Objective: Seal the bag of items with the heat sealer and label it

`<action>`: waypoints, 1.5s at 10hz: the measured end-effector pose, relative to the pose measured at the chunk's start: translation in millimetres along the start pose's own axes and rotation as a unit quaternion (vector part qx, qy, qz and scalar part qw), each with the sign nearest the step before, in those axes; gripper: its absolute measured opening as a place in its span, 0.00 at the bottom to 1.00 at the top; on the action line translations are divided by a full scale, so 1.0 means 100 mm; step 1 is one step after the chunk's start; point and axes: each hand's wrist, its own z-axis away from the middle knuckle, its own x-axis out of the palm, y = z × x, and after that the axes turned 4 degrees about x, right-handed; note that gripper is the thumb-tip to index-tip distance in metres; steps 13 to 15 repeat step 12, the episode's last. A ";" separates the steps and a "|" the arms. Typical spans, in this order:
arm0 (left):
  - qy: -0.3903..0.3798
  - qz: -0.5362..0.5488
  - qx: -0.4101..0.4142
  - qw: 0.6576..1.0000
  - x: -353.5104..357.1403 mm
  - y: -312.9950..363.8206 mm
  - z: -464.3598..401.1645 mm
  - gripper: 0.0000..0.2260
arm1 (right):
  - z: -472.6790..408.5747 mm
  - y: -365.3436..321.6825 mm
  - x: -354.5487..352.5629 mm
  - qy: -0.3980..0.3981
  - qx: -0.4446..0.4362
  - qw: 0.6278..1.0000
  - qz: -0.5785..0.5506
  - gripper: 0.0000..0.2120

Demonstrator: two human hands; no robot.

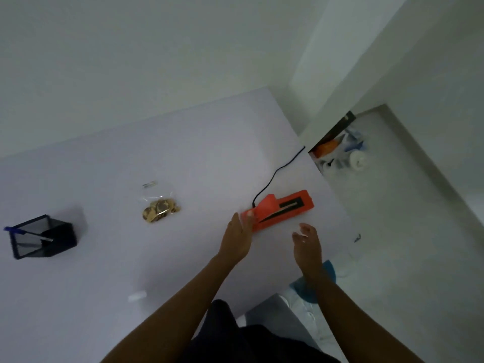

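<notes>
On a white table [104,179] an orange heat sealer [281,209] lies toward the right edge, its lid arm raised at an angle so the dark sealing strip shows along the base. A black cord [275,176] runs from its far end toward the table's far right corner. The left hand [237,239] reaches to the sealer's left end; its fingers touch the orange body there, though blur hides whether they curl round it or only press — I cannot tell the grip. The right hand [306,244] hovers just near of the sealer, apart from it, fingers loosely spread and holding nothing.

The clear bag [159,205] with its golden, round items lies flat on the table well to the left of the sealer, its top end pointing far. Further left stands a dark mesh pen holder [43,238] with a blue pen [26,231] leaning in it. A small white piece [136,296] — too blurred to identify — lies on the near part of the table.
</notes>
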 end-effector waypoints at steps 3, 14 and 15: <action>0.120 0.079 -0.071 0.987 0.75 0.27 -0.28 0.38 | -1.13 0.08 -0.23 -0.111 -0.016 0.993 0.045 0.36; 0.223 -0.061 -0.168 0.958 -0.33 1.06 -1.67 0.47 | -2.34 -1.65 -0.03 -0.264 -0.243 0.906 0.225 0.32; 0.223 -0.061 -0.168 0.958 -0.33 1.06 -1.67 0.47 | -2.34 -1.65 -0.03 -0.264 -0.243 0.906 0.225 0.32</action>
